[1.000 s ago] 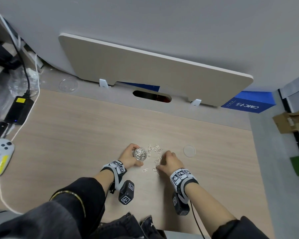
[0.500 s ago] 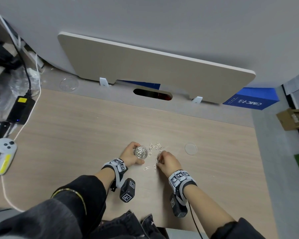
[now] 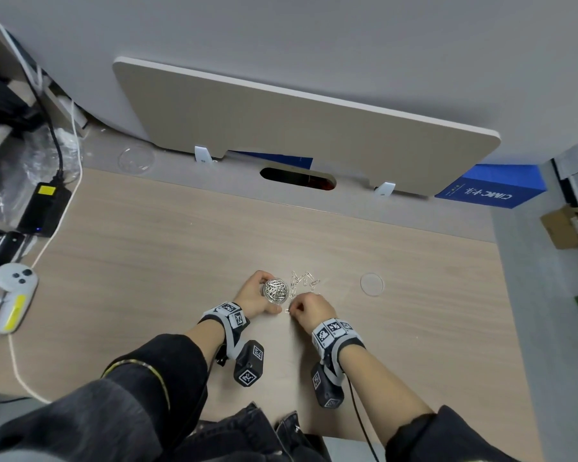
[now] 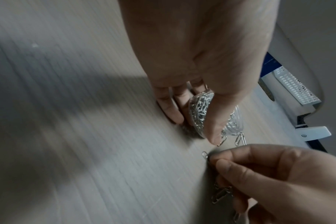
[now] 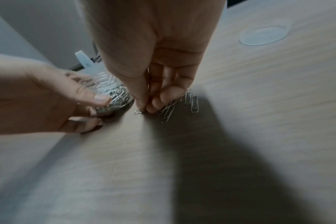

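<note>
My left hand [image 3: 259,296] grips a small clear round tub [image 3: 275,289] packed with silver paper clips, tilted on the wooden desk [image 3: 147,248]; the tub [image 4: 199,115] sits between thumb and fingers. My right hand [image 3: 309,310] pinches one paper clip [image 5: 138,112] between thumb and forefinger against the desk, with several more clips [image 5: 169,112] bunched under its curled fingers. That pinched clip [image 4: 205,154] lies just right of the tub. Loose clips [image 3: 302,281] are scattered behind both hands.
A clear round lid [image 3: 371,284] lies on the desk to the right. A white controller [image 3: 12,291] and a black power brick [image 3: 44,208] with cables sit at the left edge. A beige divider panel [image 3: 297,128] stands behind; a blue box [image 3: 491,190] is at the back right.
My right hand has drawn back toward me and left, gathering clips and pinching a single one beside the tub. The left hand keeps its hold on the tub.
</note>
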Available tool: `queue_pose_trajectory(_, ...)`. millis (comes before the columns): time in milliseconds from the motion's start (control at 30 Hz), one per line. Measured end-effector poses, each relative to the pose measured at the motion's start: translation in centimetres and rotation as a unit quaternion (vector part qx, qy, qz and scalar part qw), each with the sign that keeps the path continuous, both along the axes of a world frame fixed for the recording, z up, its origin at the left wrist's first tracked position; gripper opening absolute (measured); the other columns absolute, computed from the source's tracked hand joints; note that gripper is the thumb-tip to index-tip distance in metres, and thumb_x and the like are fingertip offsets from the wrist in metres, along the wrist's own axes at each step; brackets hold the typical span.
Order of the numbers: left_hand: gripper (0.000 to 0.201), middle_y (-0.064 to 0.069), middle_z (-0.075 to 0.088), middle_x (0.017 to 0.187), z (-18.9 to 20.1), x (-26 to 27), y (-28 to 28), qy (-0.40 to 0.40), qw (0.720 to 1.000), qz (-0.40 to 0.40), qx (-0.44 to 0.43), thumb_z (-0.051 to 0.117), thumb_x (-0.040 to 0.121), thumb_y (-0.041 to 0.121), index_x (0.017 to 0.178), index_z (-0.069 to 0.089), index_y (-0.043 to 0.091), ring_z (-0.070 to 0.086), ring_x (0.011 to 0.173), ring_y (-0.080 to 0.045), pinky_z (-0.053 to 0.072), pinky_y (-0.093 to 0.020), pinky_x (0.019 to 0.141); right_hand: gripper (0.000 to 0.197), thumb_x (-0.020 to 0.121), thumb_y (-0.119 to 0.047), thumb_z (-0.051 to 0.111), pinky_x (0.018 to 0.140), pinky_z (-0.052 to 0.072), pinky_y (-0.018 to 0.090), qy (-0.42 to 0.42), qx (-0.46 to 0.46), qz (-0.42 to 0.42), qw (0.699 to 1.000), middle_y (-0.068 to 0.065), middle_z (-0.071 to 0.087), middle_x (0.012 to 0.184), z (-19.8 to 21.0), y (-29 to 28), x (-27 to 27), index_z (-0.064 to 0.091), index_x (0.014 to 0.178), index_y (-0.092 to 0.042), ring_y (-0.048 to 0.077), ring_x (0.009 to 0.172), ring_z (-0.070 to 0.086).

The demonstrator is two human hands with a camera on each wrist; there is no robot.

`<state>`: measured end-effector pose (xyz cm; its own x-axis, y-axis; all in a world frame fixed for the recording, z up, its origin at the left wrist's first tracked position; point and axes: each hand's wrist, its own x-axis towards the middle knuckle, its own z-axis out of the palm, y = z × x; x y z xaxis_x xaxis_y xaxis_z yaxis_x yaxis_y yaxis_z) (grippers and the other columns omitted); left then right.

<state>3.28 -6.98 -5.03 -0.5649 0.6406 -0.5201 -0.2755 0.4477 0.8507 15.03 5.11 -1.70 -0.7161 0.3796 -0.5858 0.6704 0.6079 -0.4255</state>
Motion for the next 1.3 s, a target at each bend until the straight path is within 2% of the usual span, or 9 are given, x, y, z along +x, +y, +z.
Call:
queue_pose_trajectory(167,0.065,-0.006,0.053,0.102,0.3,0.1,0.0,-0.003,1.0,0.004,0.003,0.077,0.037,0.005,0.092,0.048,0.025,0.053,0.088,-0.016,0.045,-0.021,0.075,0.031,0.076,-0.004,0.047,0.077,0.05,0.023,0.024,-0.028,-0.068,0.997,-0.001,0.074,0.087,1.2,2.0,0.4,0.074,0.078,-0.019,0.019,0.085,0.065)
queue_pose_trajectory(267,0.067,-0.009,0.055,0.106,0.1,0.1,0.0,-0.003,1.0,0.003,-0.002,0.079,0.037,0.006,0.092,0.048,0.027,0.055,0.091,-0.019,0.046,-0.027,0.079,0.041,0.069,0.003,0.038,0.053,0.048,0.02,-0.03,-0.098,-0.046,0.994,-0.002,0.065,0.06,1.8,2.0,1.2,0.071,0.062,-0.019,0.015,0.058,0.059)
queue_pose_trajectory(367,0.068,-0.01,0.055,0.107,0.1,0.0,0.0,-0.004,1.0,0.001,-0.005,0.081,0.038,0.002,0.094,0.049,0.024,0.055,0.091,-0.02,0.047,-0.027,0.078,0.042,0.069,0.003,0.034,0.042,0.044,0.015,-0.079,-0.122,-0.006,0.989,-0.001,0.062,0.056,1.5,1.6,1.6,0.069,0.063,-0.018,0.013,0.049,0.056)
queue_pose_trajectory(500,0.067,-0.009,0.056,0.104,0.0,0.1,0.0,-0.005,1.0,0.003,-0.002,0.079,0.036,0.004,0.092,0.049,0.025,0.055,0.088,-0.019,0.047,-0.027,0.073,0.043,0.069,0.004,0.038,0.047,0.039,0.01,-0.032,-0.095,-0.024,0.995,-0.008,0.06,0.06,0.9,1.5,0.8,0.073,0.072,-0.02,0.006,0.051,0.052)
queue_pose_trajectory(700,0.065,-0.005,0.055,0.101,0.2,0.1,0.0,0.001,1.0,0.007,0.002,0.078,0.037,0.003,0.091,0.049,0.024,0.054,0.086,-0.016,0.047,-0.022,0.07,0.043,0.07,0.006,0.037,0.069,0.05,0.031,0.046,-0.088,-0.161,0.982,-0.007,0.063,0.063,0.6,2.9,0.5,0.064,0.057,-0.024,0.017,0.065,0.057)
queue_pose_trajectory(867,0.067,-0.007,0.054,0.102,0.2,0.0,-0.1,-0.013,1.0,0.001,0.001,0.081,0.043,-0.008,0.093,0.048,0.022,0.055,0.084,-0.014,0.048,-0.02,0.07,0.041,0.068,0.004,0.036,0.051,0.042,0.021,-0.032,-0.078,-0.124,0.989,-0.006,0.061,0.049,1.5,3.9,2.3,0.064,0.05,-0.021,0.009,0.047,0.054)
queue_pose_trajectory(1000,0.067,-0.007,0.055,0.104,0.1,0.1,-0.1,-0.005,1.0,0.004,-0.007,0.08,0.037,0.004,0.092,0.049,0.026,0.056,0.089,-0.018,0.047,-0.027,0.077,0.039,0.066,0.001,0.035,0.048,0.043,0.019,-0.105,-0.111,-0.042,0.987,0.003,0.063,0.057,1.2,2.7,2.5,0.068,0.056,-0.017,0.017,0.052,0.056)
queue_pose_trajectory(1100,0.066,-0.007,0.055,0.104,0.2,0.1,-0.1,-0.007,1.0,0.004,-0.007,0.079,0.037,0.004,0.092,0.048,0.025,0.055,0.087,-0.016,0.047,-0.027,0.076,0.038,0.07,-0.001,0.039,0.066,0.05,0.022,-0.078,-0.1,-0.023,0.992,0.004,0.072,0.074,0.8,1.7,1.2,0.074,0.071,-0.017,0.016,0.067,0.058)
queue_pose_trajectory(1300,0.069,-0.007,0.054,0.103,0.5,0.1,-0.1,-0.002,1.0,0.003,-0.003,0.078,0.038,0.005,0.099,0.048,0.017,0.054,0.087,-0.016,0.046,-0.022,0.073,0.04,0.069,0.003,0.034,0.053,0.04,0.018,-0.011,-0.127,-0.093,0.987,-0.002,0.062,0.073,-0.2,1.0,-0.8,0.059,0.06,-0.026,0.02,0.073,0.055)
